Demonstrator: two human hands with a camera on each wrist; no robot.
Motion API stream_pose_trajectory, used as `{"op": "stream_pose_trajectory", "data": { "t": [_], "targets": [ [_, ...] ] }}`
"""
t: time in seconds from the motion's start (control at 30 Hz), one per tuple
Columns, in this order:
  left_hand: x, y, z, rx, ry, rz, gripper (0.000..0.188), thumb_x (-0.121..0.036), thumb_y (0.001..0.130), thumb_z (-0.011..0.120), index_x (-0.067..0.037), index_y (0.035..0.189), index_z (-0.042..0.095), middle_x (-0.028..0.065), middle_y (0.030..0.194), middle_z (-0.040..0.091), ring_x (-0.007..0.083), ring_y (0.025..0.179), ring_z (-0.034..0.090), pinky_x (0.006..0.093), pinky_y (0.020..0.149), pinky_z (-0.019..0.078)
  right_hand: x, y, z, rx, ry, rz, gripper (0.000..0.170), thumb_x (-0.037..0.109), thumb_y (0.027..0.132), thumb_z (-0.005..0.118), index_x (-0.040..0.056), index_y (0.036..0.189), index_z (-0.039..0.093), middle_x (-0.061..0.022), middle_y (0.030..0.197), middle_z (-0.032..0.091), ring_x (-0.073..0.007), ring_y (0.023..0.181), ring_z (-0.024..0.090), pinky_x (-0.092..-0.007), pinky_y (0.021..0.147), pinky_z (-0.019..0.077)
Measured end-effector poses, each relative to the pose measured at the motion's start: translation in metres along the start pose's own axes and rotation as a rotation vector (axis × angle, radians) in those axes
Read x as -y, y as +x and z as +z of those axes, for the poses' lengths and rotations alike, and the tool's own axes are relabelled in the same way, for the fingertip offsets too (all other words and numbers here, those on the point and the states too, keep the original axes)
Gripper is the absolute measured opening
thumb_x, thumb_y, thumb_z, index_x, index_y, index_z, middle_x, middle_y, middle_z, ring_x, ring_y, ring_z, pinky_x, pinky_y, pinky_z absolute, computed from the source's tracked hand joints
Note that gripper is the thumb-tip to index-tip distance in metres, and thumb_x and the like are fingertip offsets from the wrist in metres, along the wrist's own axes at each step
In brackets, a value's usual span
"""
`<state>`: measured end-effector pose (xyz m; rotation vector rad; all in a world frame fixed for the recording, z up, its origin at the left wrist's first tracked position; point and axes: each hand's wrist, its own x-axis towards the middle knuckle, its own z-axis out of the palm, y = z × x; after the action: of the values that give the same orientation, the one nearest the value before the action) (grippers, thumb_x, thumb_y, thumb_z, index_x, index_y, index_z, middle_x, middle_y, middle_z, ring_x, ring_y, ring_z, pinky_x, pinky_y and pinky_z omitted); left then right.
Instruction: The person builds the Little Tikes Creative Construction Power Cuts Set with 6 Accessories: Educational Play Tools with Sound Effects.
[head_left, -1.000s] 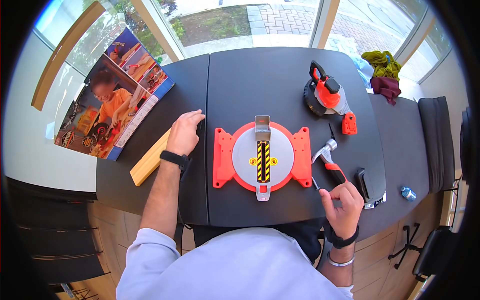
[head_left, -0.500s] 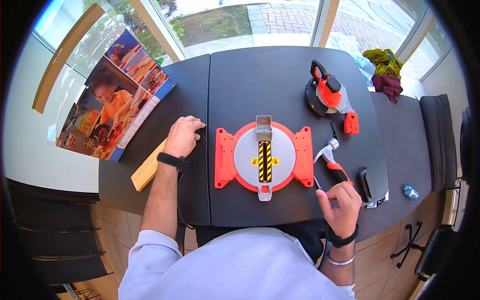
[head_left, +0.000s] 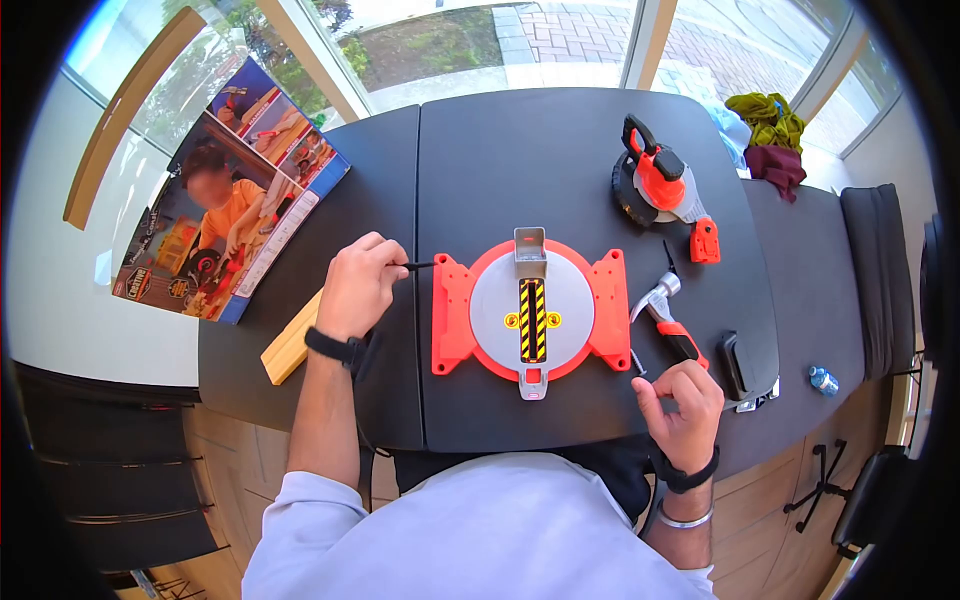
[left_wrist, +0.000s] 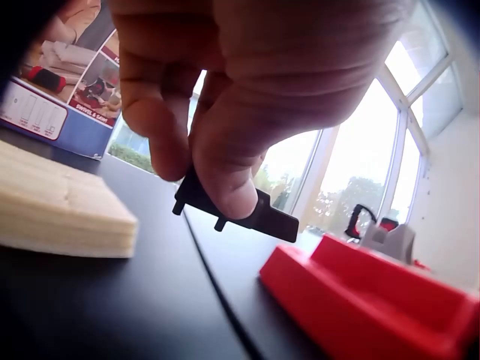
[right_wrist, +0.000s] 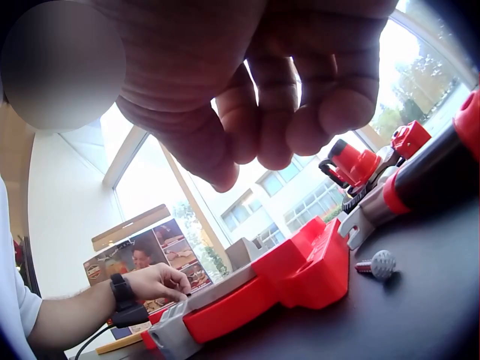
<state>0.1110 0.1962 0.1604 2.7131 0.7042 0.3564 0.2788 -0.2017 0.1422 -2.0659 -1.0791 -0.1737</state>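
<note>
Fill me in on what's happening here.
A person's left hand pinches a small black pegged piece near the left end of a red turntable base. The right hand, loosely curled, seems to hold nothing; it is close to a toy hammer and toy screw on the table. The toy saw sits apart from the base, farther back.

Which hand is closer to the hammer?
Right. The right hand is close to the hammer; the left hand is farther off, on the other side of the red base.
</note>
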Motion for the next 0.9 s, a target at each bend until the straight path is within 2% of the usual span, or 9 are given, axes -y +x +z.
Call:
{"op": "stream_pose_trajectory", "data": {
  "t": [0.07, 0.23, 0.57, 0.9],
  "targets": [
    [-0.023, -0.007, -0.006, -0.1, -0.204, 0.135, 0.014, 0.007, 0.085, 0.076, 0.0, 0.098, 0.074, 0.0129, 0.089, 0.069, 0.0324, 0.076, 0.07, 0.0409, 0.07, 0.0552, 0.0, 0.001, 0.001, 0.007, -0.002, -0.006, 0.036, 0.005, 0.076, 0.093, 0.0032, 0.072, 0.058, -0.0077, 0.072, 0.059, -0.0267, 0.063, 0.059, -0.0371, 0.057, 0.0464],
    [-0.052, -0.019, 0.001, -0.057, -0.231, 0.248, 0.013, 0.009, 0.088, 0.075, 0.001, 0.098, 0.075, 0.0142, 0.093, 0.072, 0.0325, 0.079, 0.072, 0.0384, 0.071, 0.0574, 0.003, 0.003, 0.004, 0.016, 0.018, -0.018, 0.037, 0.005, 0.076, 0.094, 0.003, 0.072, 0.057, -0.0078, 0.072, 0.06, -0.026, 0.063, 0.06, -0.0362, 0.056, 0.0462],
    [-0.052, -0.017, 0.015, -0.019, -0.187, 0.254, 0.01, 0.002, 0.091, 0.076, -0.001, 0.1, 0.078, 0.0133, 0.093, 0.073, 0.0321, 0.081, 0.074, 0.0404, 0.072, 0.0592, 0.003, 0.0, 0.004, 0.019, 0.007, -0.008, 0.036, 0.006, 0.077, 0.094, 0.0034, 0.073, 0.058, -0.0076, 0.073, 0.061, -0.0258, 0.064, 0.06, -0.0365, 0.056, 0.0471],
    [-0.05, -0.02, 0.025, -0.033, -0.086, 0.291, 0.006, -0.001, 0.091, 0.078, -0.001, 0.097, 0.078, 0.0119, 0.089, 0.07, 0.031, 0.081, 0.072, 0.0419, 0.07, 0.0569, 0.004, 0.002, 0.009, 0.024, 0.019, -0.023, 0.036, 0.006, 0.078, 0.094, 0.0035, 0.073, 0.058, -0.0075, 0.072, 0.061, -0.0251, 0.063, 0.06, -0.0362, 0.056, 0.0466]
  ]
}}
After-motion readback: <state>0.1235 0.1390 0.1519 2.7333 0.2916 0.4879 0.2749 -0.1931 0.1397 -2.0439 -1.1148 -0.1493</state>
